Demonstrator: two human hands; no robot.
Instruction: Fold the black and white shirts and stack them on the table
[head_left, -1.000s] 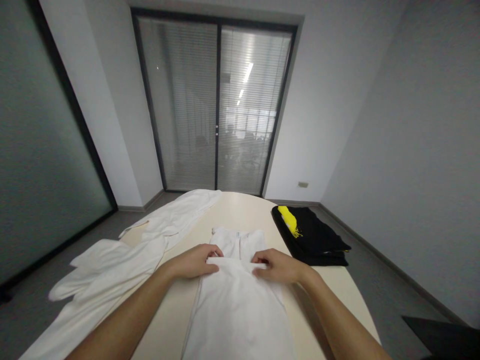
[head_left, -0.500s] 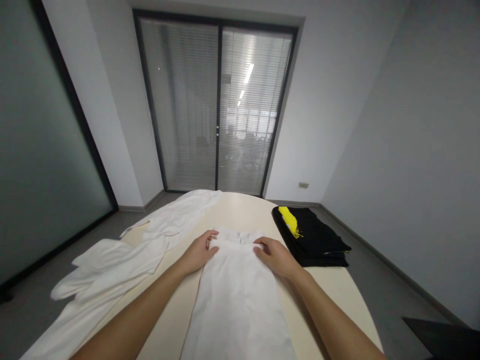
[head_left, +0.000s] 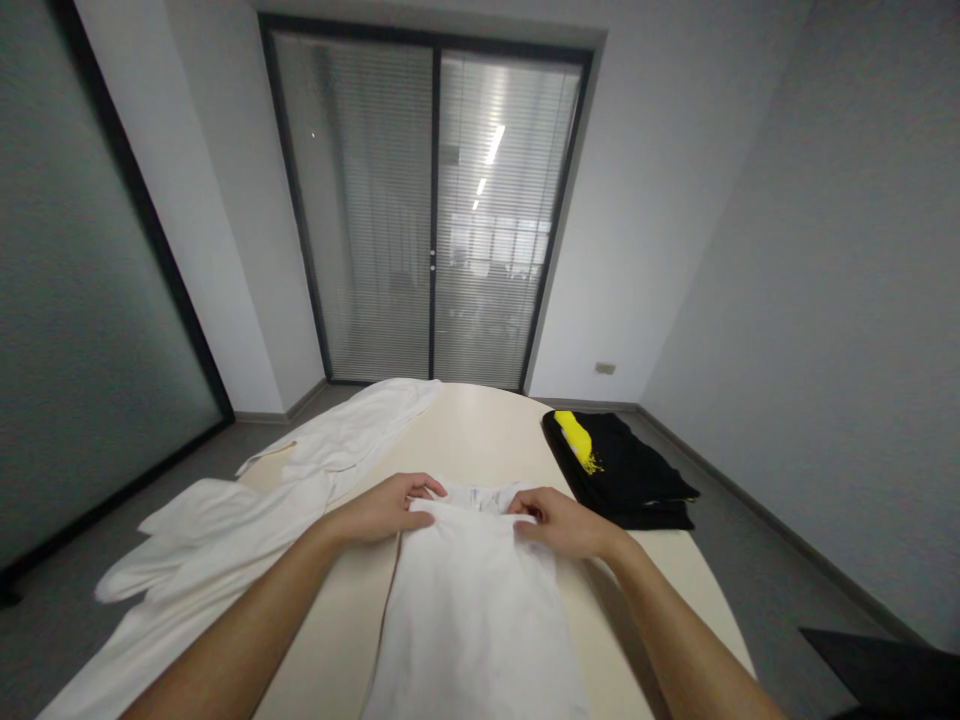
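Note:
A white garment (head_left: 476, 610) lies lengthwise on the table in front of me, its lower end running out of the bottom of the view. Its top edge looks like a waistband, with the back layer and a small label showing behind the front layer. My left hand (head_left: 386, 510) pinches the left corner of that edge between thumb and fingers. At the right corner, my right hand (head_left: 562, 520) grips the edge in the same way, fingers curled inside the opening. Whether it is a skirt or trousers, I cannot tell.
More white clothing (head_left: 217, 540) lies loosely along the left side of the round-edged, cream table (head_left: 480, 425) and hangs over its edge. A folded black stack with a yellow print (head_left: 626, 470) sits at the right. Part of a dark object (head_left: 885, 665) shows at lower right.
Both hands have drawn the garment's top edge a little toward me. The front layer now stands slightly away from the back, and my right fingers are more curled.

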